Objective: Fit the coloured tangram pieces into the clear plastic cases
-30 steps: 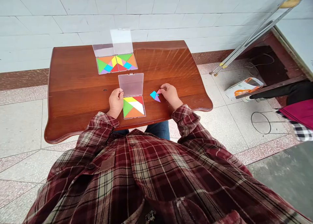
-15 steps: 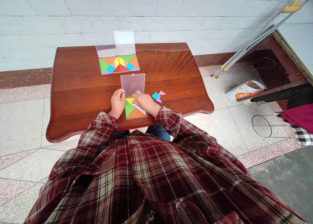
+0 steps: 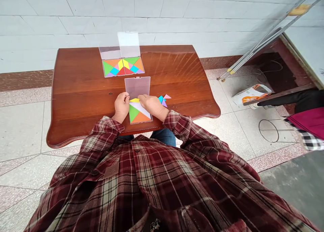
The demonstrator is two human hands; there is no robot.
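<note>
A clear-lidded tangram case (image 3: 130, 122) lies open near the table's front edge, its lid (image 3: 138, 86) tilted up at the back. Inside are a green triangle (image 3: 133, 112) and an orange triangle (image 3: 141, 117), beside a bare pale strip. My left hand (image 3: 122, 107) has its fingers curled closed at the case's left hinge corner. With closed fingers, my right hand (image 3: 153, 107) grips a yellow tangram piece (image 3: 134, 100) at the upper side of the tray; its fingers cover part of that area. Right of this hand lie loose blue (image 3: 160, 99), purple (image 3: 164, 103) and pink pieces (image 3: 167, 96).
Two filled tangram cases (image 3: 123, 67) stand open side by side at the back of the wooden table (image 3: 81, 90). Beyond is a tiled wall (image 3: 167, 19). On the floor to the right are crutches (image 3: 243, 59), a white-and-orange bag (image 3: 251, 94) and another person's dark-clothed leg (image 3: 280, 98).
The yellow piece has shifted up toward the hinge, and more of the pale tray shows. My right hand has moved slightly with it; my left hand has stayed nearly still.
</note>
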